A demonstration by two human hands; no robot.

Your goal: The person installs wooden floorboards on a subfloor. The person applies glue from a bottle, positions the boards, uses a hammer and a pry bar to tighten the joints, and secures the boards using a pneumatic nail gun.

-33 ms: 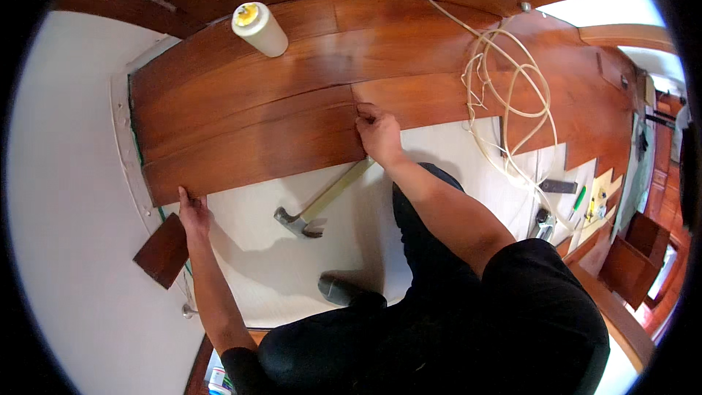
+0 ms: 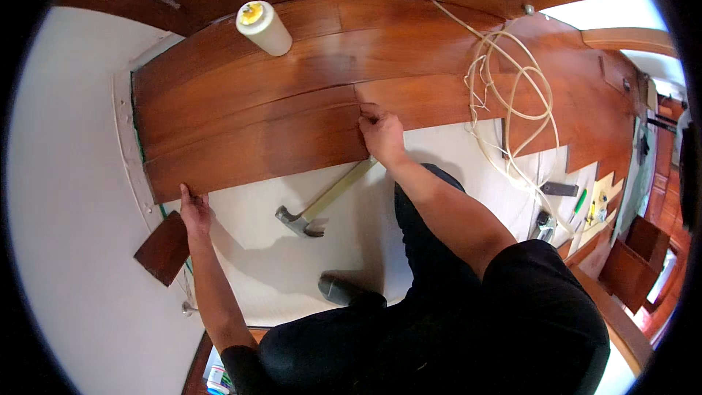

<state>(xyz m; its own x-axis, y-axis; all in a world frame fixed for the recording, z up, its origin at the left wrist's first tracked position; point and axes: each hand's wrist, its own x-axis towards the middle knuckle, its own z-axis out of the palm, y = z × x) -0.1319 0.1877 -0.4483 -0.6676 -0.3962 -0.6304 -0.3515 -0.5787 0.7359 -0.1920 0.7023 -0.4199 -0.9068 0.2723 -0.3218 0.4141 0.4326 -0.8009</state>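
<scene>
Spanning one reddish-brown floor plank (image 2: 248, 150), two bare hands work at its opposite ends: the left hand (image 2: 194, 212) presses its fingers flat against the plank's near-left corner, grip open and clamped on nothing, while the right hand (image 2: 382, 135) sits at the plank's right end, fingers bunched together on the end joint; whether they pinch anything there cannot be told. The plank lies on the floor as the nearest board of the laid run, its far long edge against the laid wooden flooring (image 2: 314, 58), its near edge bordering the white underlay (image 2: 292, 263). One hammer (image 2: 314, 208), pale handle and grey claw head, rests on the underlay just beside the plank, between the two forearms. One short offcut of dark wood (image 2: 164, 249) lies at the left hand's outer side, near the white wall (image 2: 66, 212). One cream cylindrical bottle with a yellow top (image 2: 263, 28) stands on the laid flooring, well apart from both hands. One coil of cream cable (image 2: 512, 95) lies to the right. One grey shoe toe (image 2: 340, 290) shows near the dark-clothed knees.
</scene>
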